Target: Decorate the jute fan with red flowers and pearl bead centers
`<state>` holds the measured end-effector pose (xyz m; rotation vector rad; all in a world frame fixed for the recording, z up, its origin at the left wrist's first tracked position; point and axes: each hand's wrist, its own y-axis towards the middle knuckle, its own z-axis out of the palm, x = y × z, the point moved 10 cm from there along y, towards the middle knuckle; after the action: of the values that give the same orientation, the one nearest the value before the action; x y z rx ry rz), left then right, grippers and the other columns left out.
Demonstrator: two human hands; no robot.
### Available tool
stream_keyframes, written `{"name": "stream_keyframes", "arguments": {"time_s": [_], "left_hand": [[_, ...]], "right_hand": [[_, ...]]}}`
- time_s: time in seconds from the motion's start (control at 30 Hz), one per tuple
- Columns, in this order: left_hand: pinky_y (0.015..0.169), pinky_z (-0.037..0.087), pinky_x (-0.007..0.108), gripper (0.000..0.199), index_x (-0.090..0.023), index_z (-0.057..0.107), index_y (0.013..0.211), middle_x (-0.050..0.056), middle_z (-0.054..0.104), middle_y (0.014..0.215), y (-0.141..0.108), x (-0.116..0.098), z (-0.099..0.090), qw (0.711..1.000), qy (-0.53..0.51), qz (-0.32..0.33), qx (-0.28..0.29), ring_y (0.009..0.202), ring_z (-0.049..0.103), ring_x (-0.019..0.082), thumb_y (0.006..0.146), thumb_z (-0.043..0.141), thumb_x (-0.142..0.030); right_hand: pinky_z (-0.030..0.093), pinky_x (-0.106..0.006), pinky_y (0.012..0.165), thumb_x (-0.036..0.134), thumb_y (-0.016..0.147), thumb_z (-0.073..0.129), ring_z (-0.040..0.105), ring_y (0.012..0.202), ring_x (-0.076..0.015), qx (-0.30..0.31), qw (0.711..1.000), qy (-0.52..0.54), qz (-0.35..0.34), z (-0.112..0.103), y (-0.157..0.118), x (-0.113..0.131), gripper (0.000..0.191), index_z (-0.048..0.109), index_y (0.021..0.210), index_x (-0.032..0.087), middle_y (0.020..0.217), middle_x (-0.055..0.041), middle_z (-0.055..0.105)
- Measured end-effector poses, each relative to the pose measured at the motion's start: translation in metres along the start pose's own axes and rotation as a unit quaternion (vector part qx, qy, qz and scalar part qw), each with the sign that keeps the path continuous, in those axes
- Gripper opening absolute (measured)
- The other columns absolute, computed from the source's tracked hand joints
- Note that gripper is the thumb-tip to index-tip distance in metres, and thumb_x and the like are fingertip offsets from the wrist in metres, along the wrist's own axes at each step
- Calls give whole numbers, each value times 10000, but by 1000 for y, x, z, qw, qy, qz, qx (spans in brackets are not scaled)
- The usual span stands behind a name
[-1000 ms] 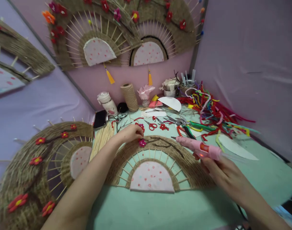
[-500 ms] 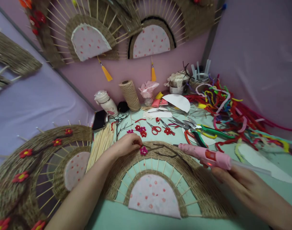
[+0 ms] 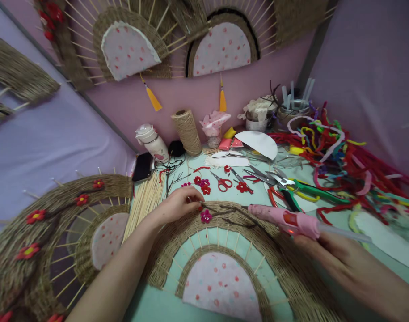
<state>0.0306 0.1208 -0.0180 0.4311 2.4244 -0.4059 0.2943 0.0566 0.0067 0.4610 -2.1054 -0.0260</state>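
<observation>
"Fan, brown and woven (image 3: 221,281), lies flat on the pale green counter (image 3: 147,308) between your hands. What has just changed there?"

"Your left hand (image 3: 177,205) has slid from right by the magenta flower (image 3: 206,216) to the left of it, at the upper rim. To me that suggests the flower lies on the weave without your help. Your right hand (image 3: 338,250) points the pink glue gun (image 3: 284,219) at that rim; I can't tell whether the nozzle touches."

"And your fingers?"

"The right ones are wrapped round the glue gun. The left ones curl inward with a red bit (image 3: 200,208) at their tips; whether you pinch it, I can't tell."

"Counts, biggest first?"

"Besides the one before you, you have one propped fan (image 3: 50,228) at your left and two with spotted half-circles on the back wall, one of each. Then one glue gun, two yellow tassels (image 3: 153,99), four whole red flowers (image 3: 27,250) on the propped fan plus two cut off, and a single magenta one on yours."
</observation>
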Motion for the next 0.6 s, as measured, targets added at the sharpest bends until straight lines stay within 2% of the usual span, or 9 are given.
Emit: {"name": "stream_keyframes", "arguments": {"time_s": [0.13, 0.4, 0.5, 0.6], "left_hand": [[782, 456, 259, 122, -192, 700, 806, 28, 651, 849, 12, -12, 11, 996, 61, 59, 29, 808, 591, 142, 822, 580, -178], [774, 430, 262, 162, -190, 702, 780, 30, 636, 821, 28, -26, 35, 976, 153, 114, 102, 817, 582, 161, 768, 578, -87], [773, 428, 263, 162, -185, 692, 761, 31, 634, 812, 30, -27, 37, 975, 157, 116, 112, 809, 581, 161, 774, 566, -84], [748, 424, 257, 148, -177, 680, 751, 28, 629, 805, 30, -27, 34, 977, 150, 110, 107, 789, 577, 153, 792, 561, -99]], "right_hand": [[516, -326, 479, 588, 883, 454, 609, 524, -237, 27, 1000, -11, 5, 5, 4, 0, 412, 734, 807, 295, 598, -46, 661], [545, -341, 508, 622, 885, 434, 642, 573, -255, 11, 999, -36, 16, 3, 7, -3, 477, 761, 882, 274, 692, -88, 699], [559, -342, 553, 628, 879, 439, 654, 614, -256, 2, 999, -29, 17, 0, 6, -6, 481, 743, 788, 266, 707, -84, 703], [546, -325, 524, 630, 869, 450, 651, 593, -247, -15, 999, -33, 2, -3, 5, -5, 482, 702, 676, 268, 656, -66, 687]]}}
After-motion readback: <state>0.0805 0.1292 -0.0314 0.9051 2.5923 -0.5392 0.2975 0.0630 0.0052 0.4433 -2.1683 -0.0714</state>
